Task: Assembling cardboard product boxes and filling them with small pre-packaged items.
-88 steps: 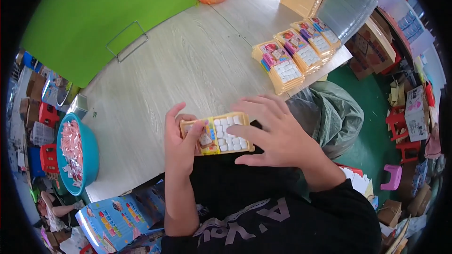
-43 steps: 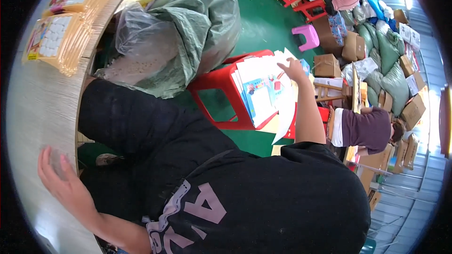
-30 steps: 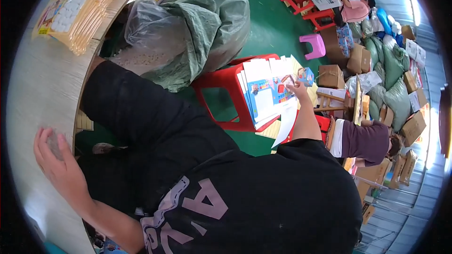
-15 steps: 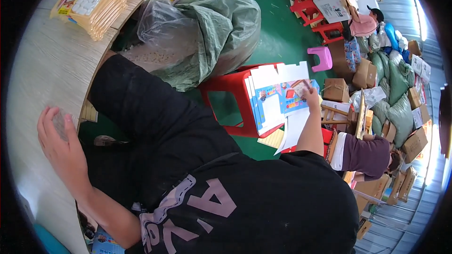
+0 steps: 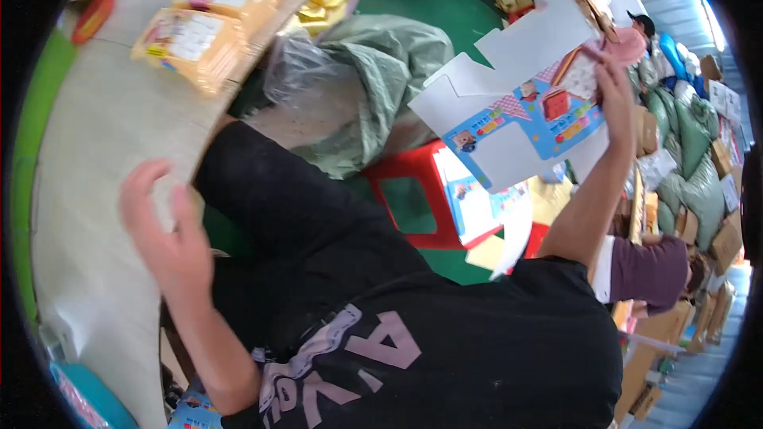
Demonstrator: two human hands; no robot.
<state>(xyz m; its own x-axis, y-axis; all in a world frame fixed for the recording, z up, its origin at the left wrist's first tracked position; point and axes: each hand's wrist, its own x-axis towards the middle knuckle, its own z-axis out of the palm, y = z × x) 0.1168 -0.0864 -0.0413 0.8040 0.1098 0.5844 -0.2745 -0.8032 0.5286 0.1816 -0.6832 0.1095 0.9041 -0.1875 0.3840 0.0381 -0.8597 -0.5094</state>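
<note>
Right hand point(image 5: 616, 83) gripped a flat blue-and-white card box point(image 5: 517, 123) — empty, unfolded; left hand point(image 5: 163, 226) hovered spread open above the counter point(image 5: 87, 159)

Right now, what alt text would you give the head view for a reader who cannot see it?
A seated person's right hand lifts a flat, unfolded blue-and-white cardboard box blank above a red stool stacked with more blanks. The left hand hovers open over a pale table holding yellow packets. A grey-green sack sits behind the stool.
</note>
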